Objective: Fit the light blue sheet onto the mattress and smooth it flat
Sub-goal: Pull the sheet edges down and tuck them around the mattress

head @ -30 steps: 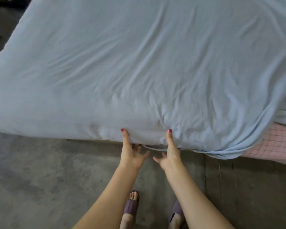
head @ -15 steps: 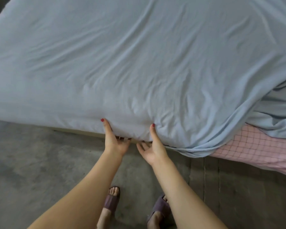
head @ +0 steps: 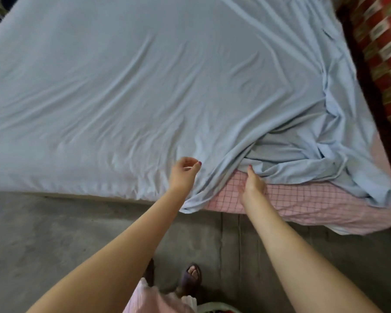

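Observation:
The light blue sheet (head: 145,91) covers most of the mattress and hangs over the near side on the left. At the near right corner it is bunched up in folds (head: 303,159), and the pink checked mattress (head: 303,199) is bare there. My left hand (head: 183,175) hovers over the sheet's near edge with its fingers loosely curled around nothing. My right hand (head: 254,185) rests against the pink mattress side, its thumb touching the sheet's lifted hem. Its fingers are hidden behind the hand.
Grey concrete floor (head: 54,233) runs along the near side of the bed. A red patterned fabric (head: 384,53) lies beyond the bed's right side. My feet in purple slippers (head: 190,276) stand below, beside a pink garment.
Both hands let go of the sheet's lower edge on the near side and moved right and up. The view has swung right, and the bunched corner and bare pink mattress now show.

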